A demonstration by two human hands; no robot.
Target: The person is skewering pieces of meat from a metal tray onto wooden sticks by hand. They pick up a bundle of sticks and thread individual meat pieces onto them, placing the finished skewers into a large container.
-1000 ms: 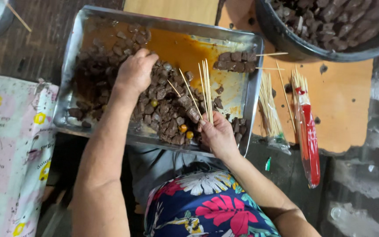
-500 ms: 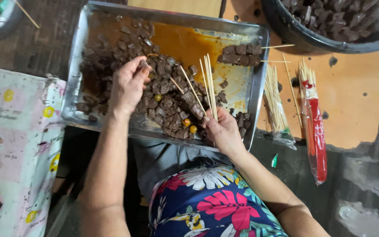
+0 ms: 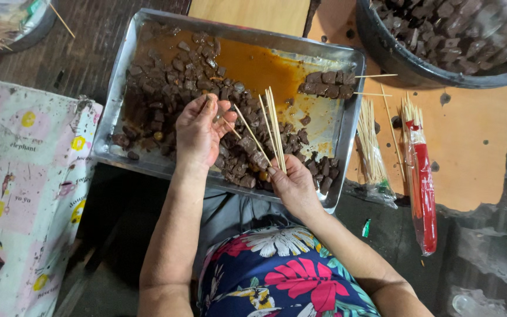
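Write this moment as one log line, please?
left hand: pinching meat piece over metal tray | right hand: gripping bamboo skewers | beside tray: packed skewers

The tray point(image 3: 347, 117) is dull silver metal, smeared inside with orange-brown sauce point(image 3: 259, 67). The meat cubes point(image 3: 165, 88) in it are dark brown. The skewers point(image 3: 274, 126) are pale tan. The surface point(image 3: 470, 147) to the right is orange with dark specks. A skewer packet point(image 3: 422, 188) there is red with clear wrapping. The bowl point(image 3: 394, 58) is black. The garment point(image 3: 289, 276) is navy with pink, white and teal flowers. The cloth point(image 3: 24, 194) is pale pink and grey with yellow patches.
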